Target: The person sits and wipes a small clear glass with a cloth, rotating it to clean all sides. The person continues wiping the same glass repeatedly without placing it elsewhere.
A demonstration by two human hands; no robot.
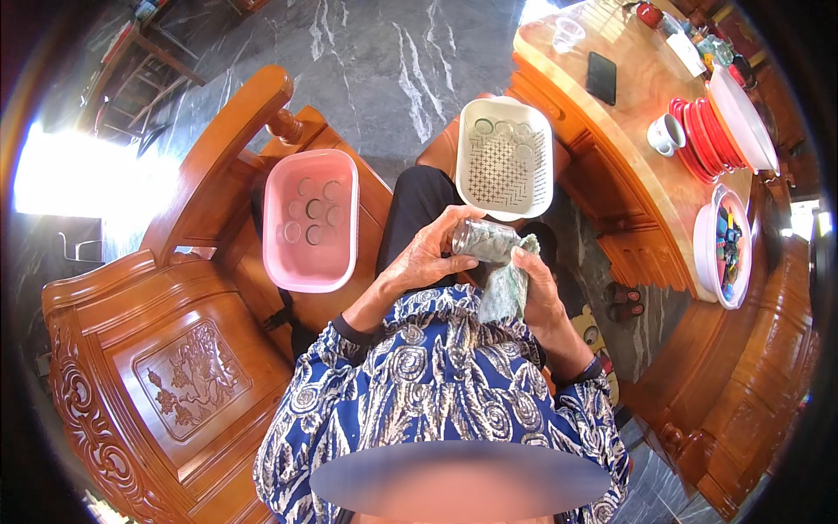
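Observation:
My left hand (429, 253) is wrapped around a clear glass jar (483, 237), which lies tilted on its side above my lap. In my right hand (539, 284) is a grey-green cloth (504, 295), pinched between thumb and fingers. The upper part of the cloth is at the jar's right end, and its lower part hangs down in front of my patterned shirt. Whether the cloth reaches inside the jar I cannot tell. A white perforated basket (547, 166) just beyond my hands holds several round glass pieces. Left of my knee, a pink basin (271, 201) holds several more round glass pieces.
A carved wooden armchair (196, 375) stands at the left. On the wooden table (633, 113) at the right are a dark phone (601, 78), a white mug (666, 134), stacked red-rimmed basins (698, 140) and a white bowl (704, 249) with colourful items.

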